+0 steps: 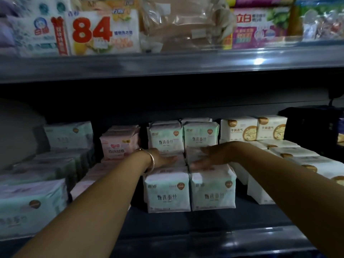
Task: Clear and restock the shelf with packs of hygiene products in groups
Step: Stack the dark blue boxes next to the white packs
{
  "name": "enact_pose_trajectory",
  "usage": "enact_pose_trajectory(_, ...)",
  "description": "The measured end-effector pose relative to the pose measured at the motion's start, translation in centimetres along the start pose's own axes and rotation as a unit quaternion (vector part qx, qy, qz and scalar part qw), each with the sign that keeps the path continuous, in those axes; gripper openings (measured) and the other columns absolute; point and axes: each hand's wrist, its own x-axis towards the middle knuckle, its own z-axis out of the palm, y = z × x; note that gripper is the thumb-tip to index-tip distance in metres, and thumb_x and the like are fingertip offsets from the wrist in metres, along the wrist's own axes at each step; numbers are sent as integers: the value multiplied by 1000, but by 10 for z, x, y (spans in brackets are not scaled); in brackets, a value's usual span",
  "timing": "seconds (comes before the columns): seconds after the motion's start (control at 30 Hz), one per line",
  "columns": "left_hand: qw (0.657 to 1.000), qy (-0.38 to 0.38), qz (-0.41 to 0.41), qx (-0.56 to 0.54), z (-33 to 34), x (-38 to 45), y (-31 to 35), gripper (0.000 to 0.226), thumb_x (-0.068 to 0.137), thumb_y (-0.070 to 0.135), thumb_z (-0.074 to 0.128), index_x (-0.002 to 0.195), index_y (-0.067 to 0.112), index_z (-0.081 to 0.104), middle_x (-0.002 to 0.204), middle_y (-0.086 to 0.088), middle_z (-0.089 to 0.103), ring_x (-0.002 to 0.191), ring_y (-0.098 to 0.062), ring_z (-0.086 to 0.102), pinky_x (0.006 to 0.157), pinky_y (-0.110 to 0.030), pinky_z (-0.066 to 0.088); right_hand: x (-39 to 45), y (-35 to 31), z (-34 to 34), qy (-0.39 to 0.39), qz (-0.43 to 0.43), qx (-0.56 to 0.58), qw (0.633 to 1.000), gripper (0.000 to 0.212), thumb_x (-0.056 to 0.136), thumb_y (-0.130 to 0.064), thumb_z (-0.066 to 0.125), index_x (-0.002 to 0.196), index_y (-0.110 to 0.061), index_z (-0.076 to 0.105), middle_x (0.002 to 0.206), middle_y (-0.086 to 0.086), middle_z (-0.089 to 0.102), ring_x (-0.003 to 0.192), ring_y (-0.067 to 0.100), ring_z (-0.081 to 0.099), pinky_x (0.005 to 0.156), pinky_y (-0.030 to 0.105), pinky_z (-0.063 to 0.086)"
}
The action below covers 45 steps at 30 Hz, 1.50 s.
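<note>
Both forearms reach in from the bottom corners toward the middle of the lower shelf [204, 220]. Left hand [163, 159] lies palm down on top of the left row of mint-green packs [167, 192], fingers straight and together, flat on the wrapper, not clamped on anything. Gold bangle [151, 161] sits at that wrist. Right hand [212, 155] lies palm down on the right row of mint-green packs [212, 192], fingers stretched and slightly spread, pointing left; it rests on the tops, no grip that I can see.

Two front packs stand upright side by side, touching, a little back from the shelf lip. More of the same green packs [201, 136] stand behind my hands, further in.

Pink packs [119, 144] sit just left of the green rows, running front to back. Further left, pale green packs [33, 202] fill the left end; the nearest one is blurred. Right of the green rows, white packs with gold circles [255, 129] stand at the back and lie in a row coming forward. Something dark [312, 123] at the far right, cannot tell what.

Upper shelf [167, 62] carries a white bag with a red 84 [102, 32], a clear plastic bag of brown stuff [182, 23], and a purple-and-yellow box [260, 27]. Lighting low on the lower shelf, fine print unreadable.
</note>
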Motion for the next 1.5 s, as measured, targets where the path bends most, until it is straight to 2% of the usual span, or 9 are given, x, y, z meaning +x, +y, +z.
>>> enact_pose_trajectory(0.13,1000,21,-13,19,2,-1,6,88,48,70,71,122,24,56,120,1,61,104,-21,60,94,-39,49,14,0,13,-18,35,-32,999,91,70,-84,41,138,-24,42,138,3,49,123,24,48,104,39,34)
enact_pose_trajectory(0.27,998,53,13,40,-10,38,-8,113,24,86,68,123,31,57,125,6,60,108,-20,59,95,-38,49,19,7,-6,100,7,-19,995,55,80,-64,56,105,-14,59,95,0,59,88,15,56,74,22,46)
enact_pose_trajectory(0.43,988,157,11,-9,-35,61,-6,146,8,81,69,138,21,44,140,-1,48,126,-23,48,107,-37,40,36,12,-33,332,70,-63,938,91,72,-44,76,141,-8,30,138,16,36,125,35,40,102,41,41)
enact_pose_trajectory(0.6,980,190,41,-32,-40,44,21,118,39,51,89,139,15,40,140,-2,46,126,-23,46,106,-35,39,60,11,-42,261,67,-35,962,106,74,-32,78,150,-34,5,158,9,-7,141,46,8,109,54,33)
enact_pose_trajectory(0.77,978,197,55,-24,-36,57,23,125,24,69,83,133,18,49,131,2,54,117,-21,55,99,-35,46,70,12,-39,262,-14,-80,962,80,79,-24,72,146,-29,27,145,5,36,134,29,30,112,39,21)
enact_pose_trajectory(0.93,981,192,26,-19,-37,103,8,161,-9,89,58,137,22,45,138,0,50,122,-19,52,101,-36,46,74,6,-41,265,-48,-85,959,72,82,-19,70,143,-30,33,142,2,39,133,27,32,113,35,24)
enact_pose_trajectory(1.2,987,102,-12,-124,-54,59,31,128,54,29,91,151,23,8,152,-3,27,133,-31,37,95,-49,48,72,9,-63,186,28,-80,979,103,74,-37,76,149,-39,6,158,3,-13,142,44,-9,113,60,6)
enact_pose_trajectory(1.3,990,65,-17,-125,-56,58,34,117,60,19,88,150,25,14,148,-3,31,126,-31,43,82,-50,52,87,13,-67,166,26,-73,983,109,68,-39,80,151,-31,11,159,5,4,143,38,6,116,54,12)
enact_pose_trajectory(1.5,993,70,11,-96,-48,62,41,102,68,10,83,147,24,20,129,-1,49,116,-21,50,93,-33,47,103,13,-63,170,-2,-18,985,88,63,-28,85,140,-25,42,136,4,49,124,26,46,106,37,38)
